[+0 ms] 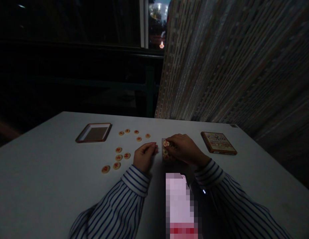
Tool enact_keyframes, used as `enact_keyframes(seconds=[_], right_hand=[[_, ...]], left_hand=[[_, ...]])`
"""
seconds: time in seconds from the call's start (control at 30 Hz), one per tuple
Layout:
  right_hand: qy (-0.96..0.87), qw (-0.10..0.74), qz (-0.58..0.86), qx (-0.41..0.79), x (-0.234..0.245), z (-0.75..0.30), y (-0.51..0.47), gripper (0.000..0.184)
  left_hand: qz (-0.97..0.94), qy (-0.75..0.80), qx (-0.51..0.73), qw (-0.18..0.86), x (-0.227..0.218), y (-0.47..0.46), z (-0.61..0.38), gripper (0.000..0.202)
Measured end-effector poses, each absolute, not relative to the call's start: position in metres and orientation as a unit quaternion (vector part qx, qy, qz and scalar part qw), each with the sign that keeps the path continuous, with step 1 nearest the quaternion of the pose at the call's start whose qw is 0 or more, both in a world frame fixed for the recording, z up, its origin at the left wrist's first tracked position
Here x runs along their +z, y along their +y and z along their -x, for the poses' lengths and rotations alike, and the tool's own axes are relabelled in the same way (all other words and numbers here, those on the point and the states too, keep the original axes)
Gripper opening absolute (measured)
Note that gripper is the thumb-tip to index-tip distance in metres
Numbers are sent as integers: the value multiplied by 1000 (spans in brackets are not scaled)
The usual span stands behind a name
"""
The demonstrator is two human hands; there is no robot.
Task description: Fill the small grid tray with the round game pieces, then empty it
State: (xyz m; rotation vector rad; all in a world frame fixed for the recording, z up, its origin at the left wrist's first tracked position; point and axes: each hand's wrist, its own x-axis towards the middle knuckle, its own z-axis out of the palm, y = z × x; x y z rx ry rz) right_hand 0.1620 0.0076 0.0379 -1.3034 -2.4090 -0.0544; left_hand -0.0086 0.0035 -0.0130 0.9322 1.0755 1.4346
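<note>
Disc (166,143) in right fingers (173,139), face toward camera

so way past the fingers (152,146) there's a big streaky curtain (206,59), mostly off to their right. straight beyond them is a pale upright frame (143,23) next to a strip of window (156,33) with a little orange light (161,44) in it, plus a dark post (149,89) lower down. nearer side of the fingers: some bright pinkish thing (180,202), too pixelated to name lol
</note>
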Motion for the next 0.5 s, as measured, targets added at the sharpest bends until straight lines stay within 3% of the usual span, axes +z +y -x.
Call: enact_keyframes(seconds=[0.5], right_hand=[[-871,57,487,-33,26,-166,15,21]], left_hand=[[-427,462,580,517,-20,6,11,32]])
